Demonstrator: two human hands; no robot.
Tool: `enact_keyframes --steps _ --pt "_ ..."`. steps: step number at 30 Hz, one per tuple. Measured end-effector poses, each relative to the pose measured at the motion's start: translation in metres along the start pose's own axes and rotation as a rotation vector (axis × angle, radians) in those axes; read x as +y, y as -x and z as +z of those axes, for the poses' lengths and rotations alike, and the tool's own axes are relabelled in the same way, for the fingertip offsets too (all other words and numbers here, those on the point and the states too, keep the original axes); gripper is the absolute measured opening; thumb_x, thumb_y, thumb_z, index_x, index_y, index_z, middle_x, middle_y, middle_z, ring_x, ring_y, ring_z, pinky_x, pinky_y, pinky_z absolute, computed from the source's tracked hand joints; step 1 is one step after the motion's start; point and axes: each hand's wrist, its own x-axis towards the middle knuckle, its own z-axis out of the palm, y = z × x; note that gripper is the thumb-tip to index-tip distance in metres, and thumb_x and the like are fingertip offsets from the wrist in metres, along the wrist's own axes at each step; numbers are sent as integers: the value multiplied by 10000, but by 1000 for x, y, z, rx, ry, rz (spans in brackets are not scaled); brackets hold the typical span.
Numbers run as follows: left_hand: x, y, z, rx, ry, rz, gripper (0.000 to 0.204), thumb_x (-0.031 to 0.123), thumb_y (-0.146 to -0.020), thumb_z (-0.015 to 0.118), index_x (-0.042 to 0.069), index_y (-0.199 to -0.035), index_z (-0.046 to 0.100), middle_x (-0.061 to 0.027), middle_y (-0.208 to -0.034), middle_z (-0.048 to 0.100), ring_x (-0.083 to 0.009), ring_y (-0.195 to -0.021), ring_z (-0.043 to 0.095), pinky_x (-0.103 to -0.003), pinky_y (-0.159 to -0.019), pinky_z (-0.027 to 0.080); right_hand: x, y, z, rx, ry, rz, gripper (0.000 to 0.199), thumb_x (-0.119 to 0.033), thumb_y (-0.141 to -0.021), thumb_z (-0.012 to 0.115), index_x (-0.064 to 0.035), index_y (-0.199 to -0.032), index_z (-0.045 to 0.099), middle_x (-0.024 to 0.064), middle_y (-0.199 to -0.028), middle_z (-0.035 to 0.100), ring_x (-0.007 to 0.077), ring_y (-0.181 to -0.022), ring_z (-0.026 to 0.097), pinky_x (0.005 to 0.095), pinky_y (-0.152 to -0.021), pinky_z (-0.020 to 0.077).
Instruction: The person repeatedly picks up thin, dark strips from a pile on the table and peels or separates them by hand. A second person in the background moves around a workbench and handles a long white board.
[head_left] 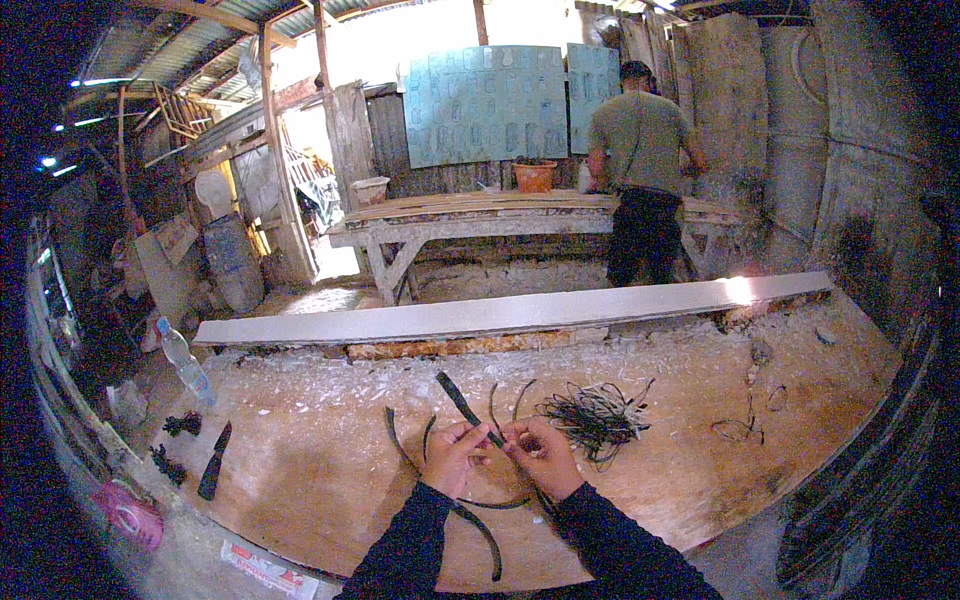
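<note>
A flat black strip (457, 397), which looks like rubber, slants across between my two hands above the wooden tabletop. My left hand (455, 460) pinches it from the left with thumb and fingers. Close beside it, my right hand (543, 457) is closed on the same strip, its fingertips almost meeting the left ones. Curved black strips (480, 530) lie on the table under and around my hands. To the right of my right hand is a loose heap of thin black strands (600, 420).
A dark knife (214, 462) and small black bundles (181, 424) lie at left, near a clear plastic bottle (186, 360). A long white board (450, 315) spans the table's far edge. Beyond, a person (640, 150) stands at another bench (440, 222) bearing an orange pot (535, 177).
</note>
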Motion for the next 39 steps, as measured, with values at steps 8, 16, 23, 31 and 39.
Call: enact_keyframes --steps 8,16,23,31,39 --pt "-2 0 1 -53 -36 11 174 195 -816 586 33 -881 588 -15 -754 584 -87 -658 552 -212 -521 455 -25 2 -5 -39 320 -235 301 -11 -669 627 -77 -959 587 92 -821 511 216 -695 528 301 -619 434" --pt "-6 -2 1 -48 -67 -15 180 198 -810 597 33 -882 591 -23 -781 602 -93 -677 566 -213 -523 459 -18 2 -5 20 376 -290 189 -53 -716 625 -50 -903 595 86 -756 541 204 -690 541 298 -616 432" --pt "-18 -5 3 -102 -93 68 196 175 -800 608 10 -902 588 -46 -789 617 -119 -701 585 -219 -524 471 7 0 2 42 -401 259 53 -66 -787 581 -24 -813 560 65 -755 589 138 -663 558 244 -637 446" --pt "-15 0 7 -129 -118 112 185 181 -813 590 6 -872 572 -68 -814 618 -150 -722 610 -239 -549 486 25 -3 4 105 -523 376 83 -27 -789 569 3 -866 567 62 -785 599 136 -701 572 246 -663 456" --pt "-13 -4 3 -63 -255 221 169 194 -818 589 28 -843 565 -32 -759 592 -103 -650 565 -219 -536 474 4 0 -4 -40 -199 228 121 -67 -761 627 10 -855 638 45 -801 632 108 -751 570 230 -707 441"
